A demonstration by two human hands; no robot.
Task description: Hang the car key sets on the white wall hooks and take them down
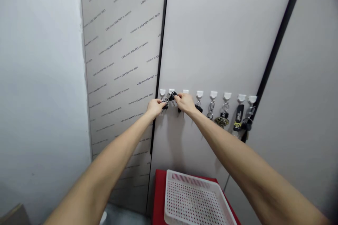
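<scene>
Pale cabinet panel point(224, 42) with keys at its lower part, as seen from above by the head camera. By the grip of the left hand point(155, 107), a metal key ring point(165, 100) with dark keys is pinched between thumb and fingertips; the bunch is held just below the leftmost hooks. By the grip of the right hand point(185, 102), a black-headed key point(173, 95) is pinched, just under the second hook from the left; whether it is linked to a hook or to the other ring cannot be told. Both hands are placed close together, with the two held items side by side between them. Just below the right hand, a dark hanging key point(179, 110) is partly hidden by the fingers.

Along the panel, eight white hooks point(213, 95) are fixed in a row. To the right of the right hand, a ring with a black key point(199, 107) is hung, followed by a metal clip point(211, 108), a bunch with a brass-coloured piece point(222, 121), a black and yellow tag point(239, 115) and, at the end, a clip with a black fob point(247, 125). Black vertical strips point(277, 45) are set at both sides of the panel. To the left, a neighbouring panel is covered by printed film point(118, 59), bordered by a pale wall point(39, 59). Beneath the forearms, a white perforated basket point(190, 179) is rested on a red base point(160, 197).
</scene>
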